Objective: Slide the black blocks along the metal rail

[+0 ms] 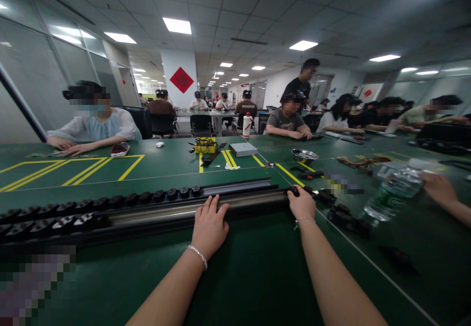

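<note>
A long black rail (253, 200) with a pale metallic channel lies across the green table in front of me. My left hand (211, 228) rests on its near edge, fingers stretched out and spread. At the rail's right end, my right hand (302, 203) closes around a small black piece (294, 190), partly hidden by the fingers. Several black modules (55, 224) with shiny tops sit in the rail's left part. Behind it lies a second black rail (239, 186), with a row of black round-topped modules (147, 197) along its left part.
At the right, another person's hand (441, 191) is at a clear water bottle (393, 191). Black parts (348, 219) lie beside my right hand. Farther back are a metal bowl (304, 154), a grey box (243, 149) and a yellow basket of cables (205, 144). People sit around the table.
</note>
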`<state>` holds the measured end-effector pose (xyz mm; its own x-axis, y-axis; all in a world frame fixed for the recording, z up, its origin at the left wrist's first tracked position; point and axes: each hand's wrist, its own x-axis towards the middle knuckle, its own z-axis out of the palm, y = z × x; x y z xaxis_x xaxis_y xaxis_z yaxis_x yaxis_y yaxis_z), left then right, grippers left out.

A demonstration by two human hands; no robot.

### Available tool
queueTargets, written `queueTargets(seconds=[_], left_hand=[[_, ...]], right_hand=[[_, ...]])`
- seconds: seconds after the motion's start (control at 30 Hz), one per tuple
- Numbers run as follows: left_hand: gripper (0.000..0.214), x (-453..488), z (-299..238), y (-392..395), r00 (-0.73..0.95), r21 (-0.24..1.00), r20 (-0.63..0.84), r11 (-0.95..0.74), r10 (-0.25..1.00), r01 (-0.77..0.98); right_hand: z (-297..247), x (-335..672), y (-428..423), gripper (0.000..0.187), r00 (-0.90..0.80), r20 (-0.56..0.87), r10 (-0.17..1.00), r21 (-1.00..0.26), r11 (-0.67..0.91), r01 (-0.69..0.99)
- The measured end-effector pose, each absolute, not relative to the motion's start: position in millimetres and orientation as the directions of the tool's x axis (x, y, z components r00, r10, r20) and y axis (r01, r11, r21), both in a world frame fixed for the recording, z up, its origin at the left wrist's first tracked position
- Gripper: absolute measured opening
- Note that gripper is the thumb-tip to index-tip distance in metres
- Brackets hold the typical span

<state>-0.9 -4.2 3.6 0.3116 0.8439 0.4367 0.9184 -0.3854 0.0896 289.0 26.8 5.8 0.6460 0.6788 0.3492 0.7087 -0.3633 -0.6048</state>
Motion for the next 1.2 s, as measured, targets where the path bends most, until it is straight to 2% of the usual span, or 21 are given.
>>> queueTargets(seconds=[0.47,1.2], left_hand=[[0.044,-1.0,3.0,-3.8,0.311,0.088,0.434,-0.383,0.846,0.919],[0.044,-2.3,-0.2,-2.5,0.315,0.074,0.451,-0.387,0.835,0.919]], right_hand=[[6.8,288.1,26.0,0.040,0.654,0.358,0.666,-0.630,-0.345,0.696],[12.8,283.5,24.8,0.038,0.691,0.307,0.654,-0.617,-0.416,0.668]])
